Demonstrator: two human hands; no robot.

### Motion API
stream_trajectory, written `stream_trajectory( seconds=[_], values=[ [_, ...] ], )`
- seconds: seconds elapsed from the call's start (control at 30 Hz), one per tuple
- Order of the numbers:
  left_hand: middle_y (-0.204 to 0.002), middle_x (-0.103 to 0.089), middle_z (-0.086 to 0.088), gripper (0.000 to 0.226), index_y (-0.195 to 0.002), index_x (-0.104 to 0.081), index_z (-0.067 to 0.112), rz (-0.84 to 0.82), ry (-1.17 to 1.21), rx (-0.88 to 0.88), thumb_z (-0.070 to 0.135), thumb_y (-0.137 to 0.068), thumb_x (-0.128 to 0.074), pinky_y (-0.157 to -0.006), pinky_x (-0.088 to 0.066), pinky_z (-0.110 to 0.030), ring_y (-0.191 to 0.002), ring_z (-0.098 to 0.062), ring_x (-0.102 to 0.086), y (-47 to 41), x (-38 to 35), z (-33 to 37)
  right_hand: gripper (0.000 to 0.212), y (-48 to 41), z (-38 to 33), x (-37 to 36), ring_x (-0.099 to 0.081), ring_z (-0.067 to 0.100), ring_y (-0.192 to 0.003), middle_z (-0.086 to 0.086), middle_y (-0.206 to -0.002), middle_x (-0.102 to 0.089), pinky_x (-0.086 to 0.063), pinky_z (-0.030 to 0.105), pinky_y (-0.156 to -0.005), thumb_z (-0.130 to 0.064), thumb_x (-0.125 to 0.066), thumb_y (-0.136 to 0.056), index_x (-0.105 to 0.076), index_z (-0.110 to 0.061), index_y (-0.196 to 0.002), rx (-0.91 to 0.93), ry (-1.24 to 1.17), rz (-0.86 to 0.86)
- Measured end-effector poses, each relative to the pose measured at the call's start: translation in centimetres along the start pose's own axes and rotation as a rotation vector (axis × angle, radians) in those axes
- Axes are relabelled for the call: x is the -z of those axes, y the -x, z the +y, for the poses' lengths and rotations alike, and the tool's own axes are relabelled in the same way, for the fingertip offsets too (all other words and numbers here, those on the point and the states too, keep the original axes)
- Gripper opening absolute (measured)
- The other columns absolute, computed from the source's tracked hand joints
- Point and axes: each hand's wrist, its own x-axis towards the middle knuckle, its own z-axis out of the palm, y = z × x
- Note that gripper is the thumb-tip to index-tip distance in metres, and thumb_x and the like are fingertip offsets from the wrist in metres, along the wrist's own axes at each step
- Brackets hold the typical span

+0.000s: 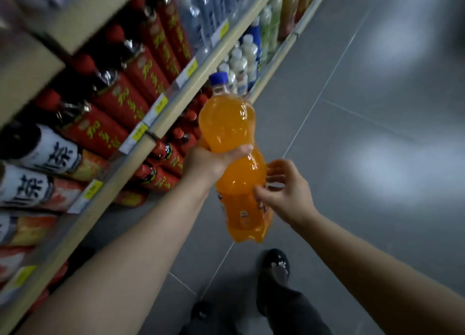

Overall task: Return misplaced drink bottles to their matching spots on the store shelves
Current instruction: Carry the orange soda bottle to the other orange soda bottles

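A large orange soda bottle [230, 131] with a blue cap hangs upright over the aisle floor. My left hand [208, 162] grips it round its narrow waist. My right hand [284, 191] sits just right of the bottle's lower half, fingers spread and relaxed, thumb touching the label area. To the left run the store shelves [161, 123], stocked with red-labelled dark bottles [120, 100] and white-labelled dark bottles [47, 153].
Farther along the shelves stand clear water bottles [201, 20], white milky bottles [241, 63] and green and orange juice bottles [286, 10]. Yellow price tags line the shelf edges. Grey tiled floor [364, 133] spreads to the right. My dark shoes [274, 266] are below.
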Motion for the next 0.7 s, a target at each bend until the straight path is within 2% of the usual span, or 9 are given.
stream_trajectory(
  seconds=[0.03, 0.1, 0.2, 0.27, 0.33, 0.47, 0.53, 0.6, 0.7],
  values=[
    [-0.105, -0.068, 0.006, 0.095, -0.104, -0.063, 0.031, -0.001, -0.073, -0.036, 0.077, -0.022, -0.074, -0.086, -0.055, -0.046, -0.097, -0.021, -0.065, 0.9, -0.2, 2.9, 0.052, 0.0, -2.7, 2.3, -0.064, 0.006, -0.083, -0.012, -0.093, -0.063, -0.059, 0.037, -0.073, -0.060, -0.071, -0.056, -0.049, -0.041, -0.098, 0.039, -0.011, 0.049],
    [-0.104, -0.067, 0.007, 0.096, -0.106, -0.062, 0.033, 0.054, -0.160, -0.109, 0.080, -0.023, -0.071, -0.082, -0.055, -0.045, -0.097, -0.020, -0.065, 2.1, -0.5, 7.4, 0.054, -0.1, -7.3, 6.3, -0.065, 0.005, -0.079, -0.013, -0.092, -0.060, -0.059, 0.035, -0.069, -0.060, -0.071, -0.060, -0.047, -0.038, -0.103, 0.113, 0.036, 0.004],
    [-0.087, -0.067, 0.023, 0.068, -0.091, -0.061, 0.052, 0.095, -0.033, -0.247, 0.082, -0.032, -0.074, -0.072, -0.056, -0.035, -0.084, -0.001, -0.065, 2.7, -0.3, 13.0, 0.070, -0.4, -11.5, 11.1, -0.060, 0.010, -0.094, -0.012, -0.110, -0.050, -0.057, 0.042, -0.078, -0.049, -0.079, -0.063, -0.041, -0.034, -0.120, 0.154, 0.100, -0.085],
    [-0.085, -0.063, 0.036, 0.061, -0.091, -0.054, 0.067, 0.090, 0.009, -0.351, 0.082, -0.036, -0.074, -0.070, -0.052, -0.027, -0.084, 0.013, -0.059, 2.6, -0.3, 17.5, 0.082, -1.4, -13.2, 14.3, -0.053, 0.015, -0.105, -0.005, -0.120, -0.043, -0.053, 0.045, -0.086, -0.041, -0.082, -0.066, -0.037, -0.027, -0.133, 0.186, 0.171, -0.049],
    [-0.083, -0.061, 0.043, 0.057, -0.090, -0.051, 0.072, 0.046, 0.014, -0.426, 0.077, -0.040, -0.077, -0.073, -0.050, -0.026, -0.083, 0.017, -0.056, 2.3, -0.6, 22.3, 0.089, -3.1, -14.9, 17.2, -0.046, 0.015, -0.111, 0.000, -0.127, -0.041, -0.050, 0.044, -0.092, -0.040, -0.083, -0.065, -0.035, -0.024, -0.139, 0.186, 0.228, -0.001],
    [-0.089, -0.068, 0.024, 0.051, -0.085, -0.055, 0.070, 0.024, 0.017, -0.502, 0.073, -0.040, -0.078, -0.080, -0.056, -0.038, -0.089, -0.003, -0.066, 0.6, -1.4, 29.8, 0.093, -7.1, -18.2, 21.4, -0.043, 0.016, -0.121, 0.000, -0.132, -0.043, -0.046, 0.046, -0.098, -0.039, -0.085, -0.063, -0.033, -0.028, -0.139, 0.180, 0.208, -0.028],
    [-0.087, -0.068, 0.021, 0.049, -0.082, -0.058, 0.067, 0.004, 0.027, -0.520, 0.073, -0.038, -0.077, -0.076, -0.057, -0.037, -0.084, 0.000, -0.067, -0.9, -1.9, 32.7, 0.096, -9.8, -19.7, 23.2, -0.048, 0.018, -0.121, -0.001, -0.132, -0.046, -0.047, 0.046, -0.098, -0.033, -0.087, -0.062, -0.028, -0.031, -0.138, 0.175, 0.113, -0.126],
    [-0.084, -0.070, 0.020, 0.048, -0.080, -0.064, 0.059, -0.016, 0.045, -0.502, 0.072, -0.037, -0.078, -0.075, -0.059, -0.039, -0.082, -0.003, -0.068, -2.8, -2.8, 35.2, 0.097, -12.5, -21.0, 24.8, -0.053, 0.015, -0.115, -0.008, -0.126, -0.049, -0.049, 0.040, -0.095, -0.028, -0.088, -0.062, -0.024, -0.036, -0.134, 0.160, 0.041, -0.198],
    [-0.088, -0.072, 0.013, 0.054, -0.079, -0.067, 0.045, -0.047, 0.059, -0.472, 0.074, -0.033, -0.076, -0.078, -0.058, -0.044, -0.086, -0.014, -0.069, -6.0, -4.3, 38.9, 0.095, -16.4, -22.4, 27.2, -0.055, 0.009, -0.108, -0.015, -0.119, -0.049, -0.050, 0.028, -0.087, -0.024, -0.088, -0.062, -0.023, -0.037, -0.130, 0.158, 0.007, -0.163]
  ],
)
